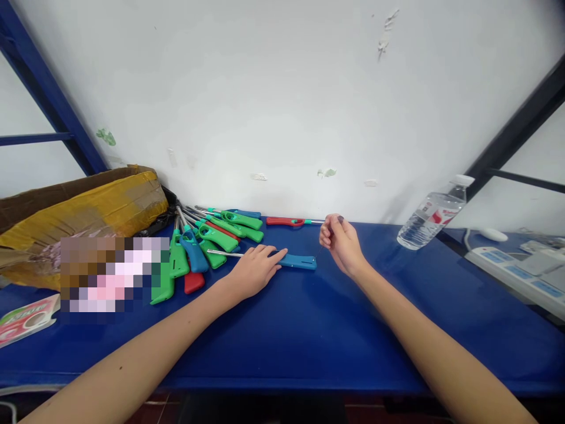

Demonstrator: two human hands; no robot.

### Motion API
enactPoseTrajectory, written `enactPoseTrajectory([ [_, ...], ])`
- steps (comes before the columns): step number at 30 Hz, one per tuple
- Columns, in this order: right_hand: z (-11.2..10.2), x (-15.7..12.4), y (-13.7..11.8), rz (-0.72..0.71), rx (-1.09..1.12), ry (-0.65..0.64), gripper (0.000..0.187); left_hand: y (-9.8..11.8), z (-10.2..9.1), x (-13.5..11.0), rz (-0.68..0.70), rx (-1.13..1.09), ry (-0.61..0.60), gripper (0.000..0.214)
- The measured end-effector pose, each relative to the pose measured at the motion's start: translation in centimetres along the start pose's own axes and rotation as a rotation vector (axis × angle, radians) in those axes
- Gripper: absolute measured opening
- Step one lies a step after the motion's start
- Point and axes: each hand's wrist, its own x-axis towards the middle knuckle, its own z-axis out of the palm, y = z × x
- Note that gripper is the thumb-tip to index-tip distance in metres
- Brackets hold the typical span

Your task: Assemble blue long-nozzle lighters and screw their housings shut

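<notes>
My left hand [253, 271] lies over a blue long-necked lighter [298, 261], its fingers holding the handle against the table. The lighter's metal neck points left. My right hand [339, 244] is closed in a pinch just right of the lighter's handle end, around a small dark thing [340, 219] whose kind I cannot make out. Behind, a red long-necked lighter [285, 221] lies near the wall, its tip hidden by my right hand. To the left is a heap of long-necked lighters [216, 235] in green, red and blue.
An open cardboard box [88, 203] with yellow tape stands at the left, with a blurred patch before it. A printed packet [29, 319] lies at the left edge. A water bottle [435, 215] stands at the right, near a white power strip [516, 274]. The wall closes off the blue table [282, 341].
</notes>
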Motion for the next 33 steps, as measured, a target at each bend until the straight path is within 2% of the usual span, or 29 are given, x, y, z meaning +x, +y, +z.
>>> enactPoseTrajectory([
  [16, -0.12, 0.17, 0.09, 0.001, 0.005, 0.011, 0.038, -0.21, 0.26, -0.01, 0.006, -0.01, 0.014, 0.044],
  [33, -0.07, 0.17, 0.08, 0.024, 0.134, 0.017, 0.034, -0.04, 0.0, -0.01, -0.014, -0.008, -0.016, 0.044],
])
